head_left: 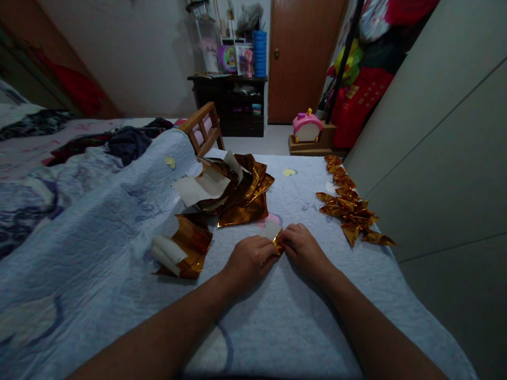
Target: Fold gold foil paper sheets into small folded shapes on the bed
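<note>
Between my two hands is a small piece of gold foil paper (279, 243), partly rolled or folded and low over the bed cover. My left hand (250, 259) pinches its left side, with the fingers closed. From the right, my right hand (304, 248) grips the other side, its fingers bent around the edge. A large fanned stack of gold foil sheets (243, 211) with white backs lies beyond my left hand. Nearer on the left rests a smaller curled batch of gold sheets (194, 253). Several folded gold foil pieces (350, 214) lie in a row at the right.
A pale blue quilted cover (309, 338) spreads under everything, rumpled at the left. Close on the right stands a light cabinet (447, 158). Beyond the bed are a wooden rail (216, 124), a dark shelf unit (229, 111), a pink toy (307, 126) and a brown door (303, 63).
</note>
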### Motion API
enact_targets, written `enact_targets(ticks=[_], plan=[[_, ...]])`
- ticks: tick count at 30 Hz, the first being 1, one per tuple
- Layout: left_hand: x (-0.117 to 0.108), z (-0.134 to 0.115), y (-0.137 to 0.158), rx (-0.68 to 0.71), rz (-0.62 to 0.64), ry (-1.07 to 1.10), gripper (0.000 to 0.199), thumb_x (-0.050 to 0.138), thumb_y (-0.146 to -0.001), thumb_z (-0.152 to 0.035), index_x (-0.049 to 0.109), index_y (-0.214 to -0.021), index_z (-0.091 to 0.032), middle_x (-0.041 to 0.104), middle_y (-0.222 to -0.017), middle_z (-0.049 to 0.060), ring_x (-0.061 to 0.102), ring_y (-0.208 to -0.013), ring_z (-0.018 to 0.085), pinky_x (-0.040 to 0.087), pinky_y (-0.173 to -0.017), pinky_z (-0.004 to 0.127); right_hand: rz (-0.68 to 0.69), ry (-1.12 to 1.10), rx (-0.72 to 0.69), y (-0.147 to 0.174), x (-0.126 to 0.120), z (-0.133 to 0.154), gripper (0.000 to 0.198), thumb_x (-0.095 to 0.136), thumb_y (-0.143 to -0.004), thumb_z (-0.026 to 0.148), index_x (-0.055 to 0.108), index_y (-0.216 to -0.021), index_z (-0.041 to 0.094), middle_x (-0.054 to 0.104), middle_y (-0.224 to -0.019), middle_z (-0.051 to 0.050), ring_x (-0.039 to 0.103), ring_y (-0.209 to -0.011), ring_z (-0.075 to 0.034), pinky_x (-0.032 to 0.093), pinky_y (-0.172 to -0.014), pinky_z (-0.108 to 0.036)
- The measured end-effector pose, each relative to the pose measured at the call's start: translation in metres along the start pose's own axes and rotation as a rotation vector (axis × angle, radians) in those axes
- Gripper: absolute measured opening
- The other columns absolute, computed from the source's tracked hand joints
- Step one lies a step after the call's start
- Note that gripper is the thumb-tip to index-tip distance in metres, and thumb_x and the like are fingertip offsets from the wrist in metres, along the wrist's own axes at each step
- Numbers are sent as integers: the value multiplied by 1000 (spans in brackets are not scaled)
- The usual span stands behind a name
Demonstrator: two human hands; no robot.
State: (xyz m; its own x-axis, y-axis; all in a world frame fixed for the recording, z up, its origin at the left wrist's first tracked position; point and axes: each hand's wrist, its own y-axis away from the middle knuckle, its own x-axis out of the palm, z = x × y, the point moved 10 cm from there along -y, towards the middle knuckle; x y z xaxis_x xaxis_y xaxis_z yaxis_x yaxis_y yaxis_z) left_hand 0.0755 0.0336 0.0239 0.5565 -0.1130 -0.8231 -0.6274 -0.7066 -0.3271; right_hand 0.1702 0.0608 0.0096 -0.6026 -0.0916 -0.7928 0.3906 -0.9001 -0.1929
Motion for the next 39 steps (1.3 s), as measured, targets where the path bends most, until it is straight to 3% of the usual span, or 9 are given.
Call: enact_targets(ticks=[9,14,21,39], plan=[[-10,16,-4,-144,-56,131,5,68,-88,-18,71,-85,-20,69,-85,3,61,-86,20,45,-78,33,70,-48,-58,5,-3,17,19,59,-77,2,64,-85,19,61,-90,-5,52,-91,-22,40,-84,-35],[-7,23,-4,-196,-27,129,6,68,-86,-18,71,-81,-20,65,-85,4,57,-87,21,43,-78,34,83,-16,-54,6,-1,18,7,66,-87,14,68,-91,19,62,-95,-6,52,-92,-22,38,-84,-37],[-6,36,0,-316,2,116,7,73,-80,-16,67,-79,-19,63,-92,4,54,-96,23,41,-85,37,110,-20,-19,4,4,13,11,65,-92,14,72,-95,21,62,-95,-6,51,-93,-21,37,-84,-36],[-5,42,2,-339,35,148,14,78,-78,-18,65,-82,-19,65,-89,2,56,-94,22,39,-84,35,121,-71,57,4,2,15,10,69,-87,10,68,-88,20,65,-96,-4,52,-93,-20,34,-84,-34]])
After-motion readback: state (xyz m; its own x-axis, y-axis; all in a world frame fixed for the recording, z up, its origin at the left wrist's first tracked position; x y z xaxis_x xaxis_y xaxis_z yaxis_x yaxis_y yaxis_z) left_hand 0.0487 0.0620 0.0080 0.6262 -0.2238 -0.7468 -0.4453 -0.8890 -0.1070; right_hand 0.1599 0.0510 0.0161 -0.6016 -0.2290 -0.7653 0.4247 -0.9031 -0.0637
